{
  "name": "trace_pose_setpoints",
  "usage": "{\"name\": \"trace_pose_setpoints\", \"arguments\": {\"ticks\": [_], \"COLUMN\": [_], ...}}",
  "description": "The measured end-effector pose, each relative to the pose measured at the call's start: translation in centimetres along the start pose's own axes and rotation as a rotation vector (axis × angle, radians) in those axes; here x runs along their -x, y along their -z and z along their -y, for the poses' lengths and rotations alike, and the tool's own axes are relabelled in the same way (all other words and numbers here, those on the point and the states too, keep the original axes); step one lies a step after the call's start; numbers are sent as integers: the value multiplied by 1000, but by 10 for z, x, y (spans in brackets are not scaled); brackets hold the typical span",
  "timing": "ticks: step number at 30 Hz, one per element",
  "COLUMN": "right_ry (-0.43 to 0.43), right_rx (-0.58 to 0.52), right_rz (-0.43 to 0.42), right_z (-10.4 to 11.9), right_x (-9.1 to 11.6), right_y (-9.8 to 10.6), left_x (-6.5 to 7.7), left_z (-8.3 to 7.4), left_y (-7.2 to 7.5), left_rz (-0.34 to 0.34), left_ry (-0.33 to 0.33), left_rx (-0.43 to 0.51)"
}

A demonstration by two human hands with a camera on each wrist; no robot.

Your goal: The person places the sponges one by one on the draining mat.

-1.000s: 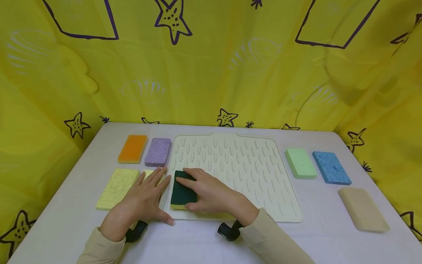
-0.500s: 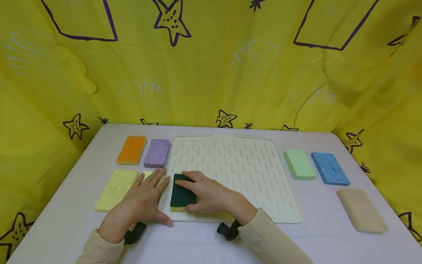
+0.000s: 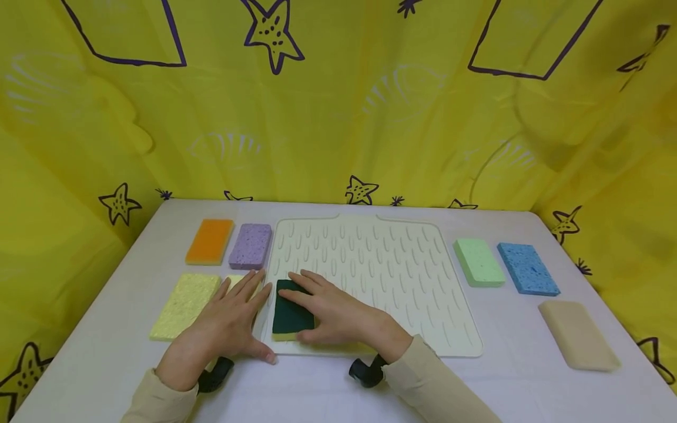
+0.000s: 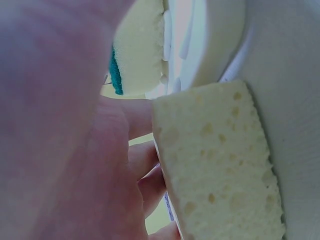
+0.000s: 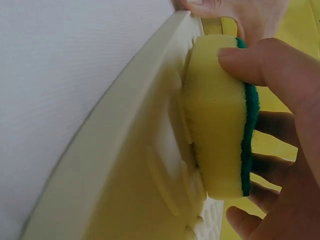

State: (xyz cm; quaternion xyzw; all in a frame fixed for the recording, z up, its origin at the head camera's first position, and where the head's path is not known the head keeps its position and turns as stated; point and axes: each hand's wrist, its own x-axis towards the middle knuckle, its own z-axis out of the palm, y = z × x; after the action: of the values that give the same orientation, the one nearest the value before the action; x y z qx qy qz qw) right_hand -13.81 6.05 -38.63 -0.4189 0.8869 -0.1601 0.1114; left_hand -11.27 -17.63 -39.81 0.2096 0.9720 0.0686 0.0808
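A scrub sponge [image 3: 293,311] with a dark green top and yellow body lies on the left front of the cream ridged board [image 3: 370,252]. My right hand [image 3: 333,308] holds it, thumb on its near yellow side [image 5: 212,115] and fingers reaching over the green face. My left hand [image 3: 233,314] lies spread over a pale yellow sponge [image 4: 215,160], mostly hidden from above. The left thumb points toward the board's front left corner.
Left of the board lie a speckled yellow sponge [image 3: 185,305], an orange sponge [image 3: 210,241] and a purple sponge [image 3: 251,245]. On the right are a mint green sponge [image 3: 479,262], a blue sponge [image 3: 528,268] and a beige sponge [image 3: 579,336]. A yellow curtain [image 3: 317,129] surrounds the white table [image 3: 508,382].
The green-topped sponge has slid slightly toward the board's front edge under my right hand, whose fingertips now spread a little more. My left hand stays in place.
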Motion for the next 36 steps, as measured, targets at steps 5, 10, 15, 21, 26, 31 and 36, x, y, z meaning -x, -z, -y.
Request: {"name": "trace_pose_setpoints", "arguments": {"ticks": [5,10,15,21,26,31,36], "right_ry": [7,20,44,89,94,88,56], "right_rx": [-20,-14,-20,-74,-76,-49,-39], "right_rz": [-2,-3,-44,-111,-144,-177,-189], "right_z": [-1,-2,-6,-10,-13,-19,-26], "right_x": [1,2,5,11,18,27,38], "right_y": [0,-2,-1,7,12,17,21], "left_x": [0,1,-1,-1,0,-2,-2], "left_z": [0,0,-1,-1,-1,-1,0], "left_y": [1,-1,0,0,-1,-1,-1], "left_rz": [-2,12,13,3,6,21,26], "left_ry": [0,6,6,2,9,19,24], "left_rx": [-5,0,-3,-8,3,11,15]}}
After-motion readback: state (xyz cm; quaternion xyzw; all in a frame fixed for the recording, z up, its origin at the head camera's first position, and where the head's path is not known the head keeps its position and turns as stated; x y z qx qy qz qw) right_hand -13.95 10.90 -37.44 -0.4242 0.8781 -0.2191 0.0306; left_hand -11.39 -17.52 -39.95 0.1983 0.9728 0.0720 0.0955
